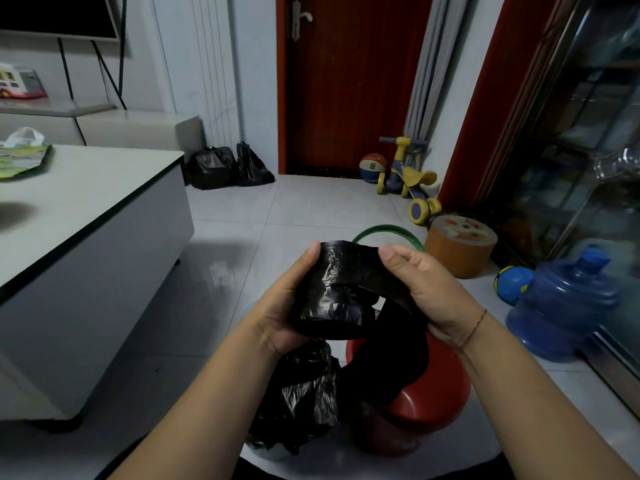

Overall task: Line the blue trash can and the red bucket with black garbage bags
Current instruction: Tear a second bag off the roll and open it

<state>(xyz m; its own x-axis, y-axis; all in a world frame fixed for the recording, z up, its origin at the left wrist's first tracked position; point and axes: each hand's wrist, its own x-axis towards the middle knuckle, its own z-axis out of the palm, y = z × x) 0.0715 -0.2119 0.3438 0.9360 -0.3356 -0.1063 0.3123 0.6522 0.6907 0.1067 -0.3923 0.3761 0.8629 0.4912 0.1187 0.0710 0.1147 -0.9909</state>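
Grips a folded black garbage bag [332, 292] with both hands. Closes the left hand [284, 306] round the bag's left side, thumb up at the top edge, fingers curled beneath. Clamps the right hand [429, 292] on the bag's right side, thumb at the top edge, remaining fingers hidden behind the plastic. Lets a dark strip of the same bag hang from under the right hand down over the mouth of the red bucket [433, 403].

Locates the red bucket on the tiled floor [235, 209], directly below the right wrist. Shows a second, crumpled black bag [301, 393] below the left wrist, touching the bucket's left side. Leaves only a pale sliver of the blue trash can [248, 306] in view, just beside the left wrist.

Places a green hoop [388, 232] behind the hands, a round orange stool [460, 247] to its right, then a blue-and-yellow ball [512, 284] and a blue water jug [564, 306] near the glass cabinet [571, 133]. Sets a ride-on toy [405, 178] and a basketball [372, 168] before the red-brown door [346, 81]. Stands two filled black bags [211, 168] against the far wall. Keeps the white tabletop [86, 188] at left, well apart from the bucket.
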